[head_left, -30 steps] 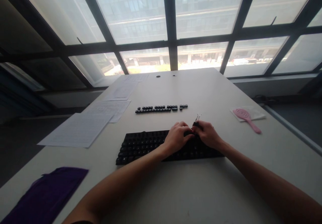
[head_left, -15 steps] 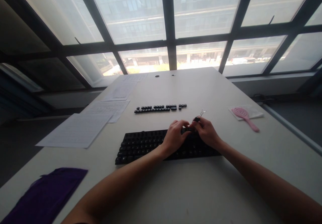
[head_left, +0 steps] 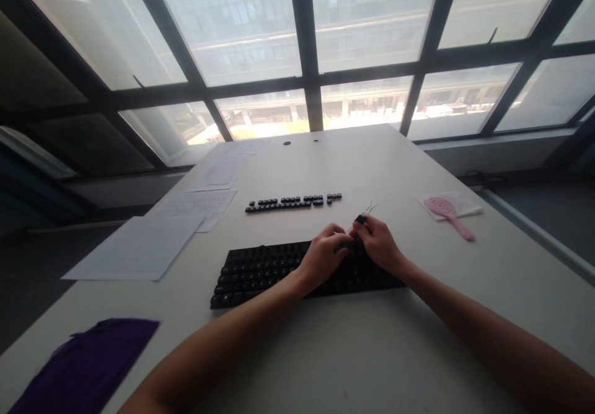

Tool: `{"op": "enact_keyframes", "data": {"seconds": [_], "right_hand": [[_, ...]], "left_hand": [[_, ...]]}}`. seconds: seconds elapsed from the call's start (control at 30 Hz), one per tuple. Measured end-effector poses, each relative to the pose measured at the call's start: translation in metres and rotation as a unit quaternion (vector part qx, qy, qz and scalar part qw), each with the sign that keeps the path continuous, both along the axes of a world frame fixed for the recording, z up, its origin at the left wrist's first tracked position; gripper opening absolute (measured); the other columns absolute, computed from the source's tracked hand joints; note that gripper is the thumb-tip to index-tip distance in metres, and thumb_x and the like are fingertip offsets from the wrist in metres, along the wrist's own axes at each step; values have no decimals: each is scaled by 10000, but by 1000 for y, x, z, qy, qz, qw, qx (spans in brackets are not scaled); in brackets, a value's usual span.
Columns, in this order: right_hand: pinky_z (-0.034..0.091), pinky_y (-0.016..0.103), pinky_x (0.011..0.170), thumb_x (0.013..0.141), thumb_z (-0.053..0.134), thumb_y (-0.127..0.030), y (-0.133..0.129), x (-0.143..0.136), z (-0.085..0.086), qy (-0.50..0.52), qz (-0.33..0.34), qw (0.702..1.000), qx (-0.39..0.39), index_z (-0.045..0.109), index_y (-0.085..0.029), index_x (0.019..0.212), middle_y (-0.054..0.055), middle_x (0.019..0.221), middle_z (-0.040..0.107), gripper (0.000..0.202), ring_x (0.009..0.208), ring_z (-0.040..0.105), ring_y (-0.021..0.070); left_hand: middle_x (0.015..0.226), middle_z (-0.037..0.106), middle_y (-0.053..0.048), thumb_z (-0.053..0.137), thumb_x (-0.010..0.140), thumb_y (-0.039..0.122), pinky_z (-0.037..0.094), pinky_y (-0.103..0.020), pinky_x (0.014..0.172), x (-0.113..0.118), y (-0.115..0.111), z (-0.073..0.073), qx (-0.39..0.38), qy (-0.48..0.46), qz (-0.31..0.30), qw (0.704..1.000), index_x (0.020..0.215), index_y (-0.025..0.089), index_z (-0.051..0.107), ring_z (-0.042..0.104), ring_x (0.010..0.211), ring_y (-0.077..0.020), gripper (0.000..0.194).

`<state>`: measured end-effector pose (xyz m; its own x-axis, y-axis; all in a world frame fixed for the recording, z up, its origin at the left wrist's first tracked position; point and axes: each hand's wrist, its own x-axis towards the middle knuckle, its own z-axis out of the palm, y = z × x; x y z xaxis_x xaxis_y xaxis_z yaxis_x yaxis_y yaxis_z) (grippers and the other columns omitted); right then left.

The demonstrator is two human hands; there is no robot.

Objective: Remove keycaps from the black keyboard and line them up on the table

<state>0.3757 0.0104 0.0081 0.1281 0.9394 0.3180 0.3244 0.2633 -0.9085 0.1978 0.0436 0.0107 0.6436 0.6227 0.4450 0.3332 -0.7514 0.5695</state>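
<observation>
A black keyboard [head_left: 260,274] lies on the white table under my hands. My right hand [head_left: 382,240] is closed around a keycap puller [head_left: 361,219] with a black grip, its thin wire ends pointing up and away. Close beside it, my left hand [head_left: 325,254] is over the keyboard's upper right part, its fingers bent and its fingertips meeting the right hand's. Whatever is between those left fingertips is too small to make out. Beyond the keyboard, loose black keycaps [head_left: 290,205] are set out in two rows. The keys beneath my hands are partly hidden.
Paper sheets [head_left: 139,246] lie along the table's left side. A purple cloth [head_left: 88,364] is at the near left. To the right, a pink hairbrush [head_left: 449,212] rests on a clear plastic bag [head_left: 469,206]. Large windows stand behind the table [head_left: 344,166].
My left fingertips have drawn closer to the right hand and the gap between its thumb and forefinger has narrowed. The whole view has shifted slightly. The puller stays in my right hand.
</observation>
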Motion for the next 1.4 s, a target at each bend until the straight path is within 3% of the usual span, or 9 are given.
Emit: {"op": "enact_keyframes", "data": {"seconds": [0.1,0.23,0.4,0.57,0.8,0.93,1.03,1.2,1.4], "right_hand": [[468,284,631,927,535,-380,1,-1,0,9,-9,1000,-6,579,-198,794,24,724,679,230,660,628,175],[466,282,610,922,547,-377,-1,-2,0,-6,-8,1000,-10,577,-204,799,20,720,680,214,648,633,178],[492,297,635,922,545,-369,0,-2,0,-2,-3,1000,-23,575,-206,804,32,741,709,203,672,672,194],[503,298,649,914,552,-368,0,-2,-1,-3,-5,1000,-25,588,-201,810,37,739,717,201,667,681,193],[506,292,667,919,549,-360,-1,-2,3,-12,-5,1000,-28,596,-198,800,48,747,731,206,688,694,193],[510,300,637,926,545,-386,0,-2,-1,7,-16,999,-28,584,-204,801,49,737,728,224,650,684,194],[508,308,605,928,541,-413,1,-1,-5,18,-33,999,-27,578,-210,792,54,723,720,248,622,670,199],[504,301,604,933,539,-413,2,-1,-8,17,-47,999,-23,577,-206,789,56,734,717,256,619,662,192],[489,288,617,945,523,-417,2,0,-8,6,-62,998,-15,604,-189,787,50,711,701,289,611,638,176]], "left_hand": [[939,633,-27,710,825,180,515,-243,693,0,3,4,-56,-42,24,997,997,196,707,570,696,-102,173],[878,682,-32,738,790,200,520,-233,654,1,5,9,-125,-58,39,990,959,171,721,613,673,-108,173],[856,745,-60,769,744,177,583,-279,727,2,12,10,-289,-82,23,953,967,130,709,712,775,-171,236],[907,763,-89,811,695,167,593,-351,853,1,16,10,-336,-92,12,937,934,115,723,733,865,-210,260],[932,763,-98,772,764,243,577,-373,886,1,15,8,-306,-80,2,949,948,121,731,728,891,-219,225],[882,750,-74,765,769,234,587,-325,782,1,12,10,-267,-69,24,961,957,134,692,722,838,-203,225],[830,726,-51,695,833,243,556,-286,710,-1,10,17,-200,-36,55,978,906,149,693,691,753,-172,119],[833,678,-33,690,842,245,496,-271,698,-2,7,21,-105,30,24,994,935,191,745,618,734,-151,120],[850,654,-28,733,799,213,482,-274,723,-1,5,14,-88,62,0,994,888,198,745,603,759,-152,91]]}}
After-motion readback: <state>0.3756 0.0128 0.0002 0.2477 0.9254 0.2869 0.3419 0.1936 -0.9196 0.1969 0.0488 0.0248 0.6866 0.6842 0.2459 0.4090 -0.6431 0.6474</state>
